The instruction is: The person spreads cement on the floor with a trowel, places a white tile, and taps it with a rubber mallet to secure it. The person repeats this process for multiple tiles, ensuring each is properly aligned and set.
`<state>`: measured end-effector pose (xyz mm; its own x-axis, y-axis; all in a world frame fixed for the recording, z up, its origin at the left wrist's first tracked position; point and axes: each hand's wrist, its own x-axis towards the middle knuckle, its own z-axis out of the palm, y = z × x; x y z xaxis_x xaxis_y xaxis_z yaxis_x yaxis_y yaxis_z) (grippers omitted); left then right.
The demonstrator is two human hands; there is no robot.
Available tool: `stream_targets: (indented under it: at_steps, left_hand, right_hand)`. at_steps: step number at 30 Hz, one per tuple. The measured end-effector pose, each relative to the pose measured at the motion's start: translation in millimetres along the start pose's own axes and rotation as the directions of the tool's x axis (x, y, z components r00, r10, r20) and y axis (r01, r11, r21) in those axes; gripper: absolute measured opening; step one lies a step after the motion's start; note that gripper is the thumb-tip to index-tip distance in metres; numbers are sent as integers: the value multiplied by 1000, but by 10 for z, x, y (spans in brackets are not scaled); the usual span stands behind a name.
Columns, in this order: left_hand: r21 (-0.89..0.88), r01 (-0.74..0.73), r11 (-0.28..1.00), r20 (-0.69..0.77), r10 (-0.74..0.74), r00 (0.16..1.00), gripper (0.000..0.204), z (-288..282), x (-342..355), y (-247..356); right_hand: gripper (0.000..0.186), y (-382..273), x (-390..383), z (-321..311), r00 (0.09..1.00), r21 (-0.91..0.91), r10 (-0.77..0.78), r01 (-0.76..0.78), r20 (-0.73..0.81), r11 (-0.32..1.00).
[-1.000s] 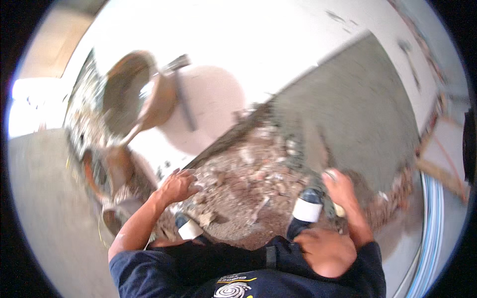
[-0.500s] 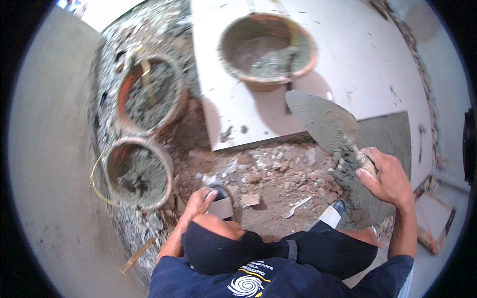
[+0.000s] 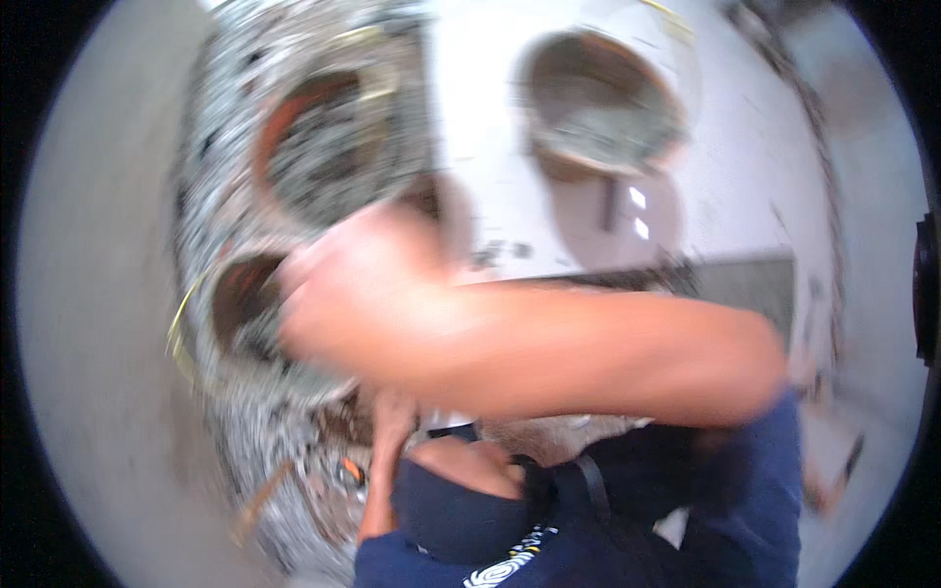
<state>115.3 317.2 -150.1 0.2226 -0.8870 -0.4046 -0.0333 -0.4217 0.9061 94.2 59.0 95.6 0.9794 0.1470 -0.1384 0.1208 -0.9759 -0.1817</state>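
My right arm reaches across to the left. My right hand [image 3: 353,279], smeared by motion, is closed in a fist over the lower left bucket [image 3: 233,294], which has grey mortar in it. The trowel that hand gripped half a second ago is hidden from this view. Below the right forearm, my left hand [image 3: 394,414] shows only in part near my left knee, its fingers hidden. A second mortar bucket [image 3: 267,152] stands just beyond the first.
Another bucket [image 3: 564,165] with grey mix stands on a large white slab [image 3: 740,147]. Grey mortar [image 3: 750,284] lies along the slab's near edge. A wooden stick [image 3: 263,505] rests on rubble by the left wall [image 3: 108,294]. A small orange-and-black object [image 3: 350,471] lies near my left arm.
My right hand has swung from the right side, where it held the trowel up, leftward to the lower left bucket. The view has shifted, and the trowel has gone out of sight.
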Motion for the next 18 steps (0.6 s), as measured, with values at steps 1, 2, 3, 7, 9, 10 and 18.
stream_targets:
  at_steps: [1,2,3,7,9,10,18]
  left_hand:
    - [-22,-35,999,126,38,991,49,-95,59,55]
    - [-47,68,997,160,-60,985,51,-137,108,146]
    - [-58,216,975,133,-206,969,53,-184,116,270]
    - [-173,388,906,10,-392,920,61,-156,17,1055]
    - [-297,349,889,-14,-370,929,65,-77,-31,1620]
    - [-380,311,871,9,-333,943,67,-48,17,1918]
    - [-714,195,673,148,-128,981,63,304,-256,4845]
  right_hand:
    - [26,-217,322,315,998,-119,-57,60,28,991]
    - [25,-227,501,393,991,-127,-54,70,122,989]
    - [23,-254,614,576,979,-56,-64,76,196,996]
    - [34,-449,537,794,977,653,209,-129,-47,746]
    - [51,-643,237,390,923,930,322,89,-212,357]
    - [62,-708,77,163,857,963,471,101,-212,249]
    - [28,-753,-2108,-76,339,745,852,-661,400,-87]
